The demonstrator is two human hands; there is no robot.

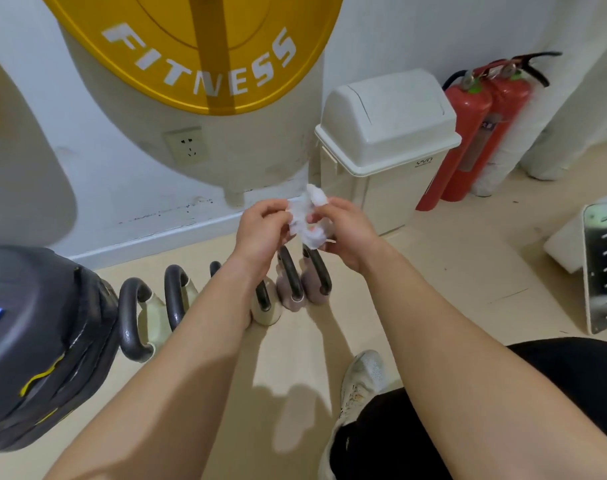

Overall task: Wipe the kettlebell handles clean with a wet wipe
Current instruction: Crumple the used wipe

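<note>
"FITNESS" on yellow wall graphic (205, 53)

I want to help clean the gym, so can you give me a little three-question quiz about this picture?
1. True or false: only the left hand holds the wet wipe.
2. What stands just right of the swing-lid bin? A) red fire extinguishers B) a mop C) a chair
3. Fill in: the yellow disc on the wall reads ____.

Key: 1. False: the right hand pinches it too, above the kettlebells. 2. A. 3. FITNESS.
</note>
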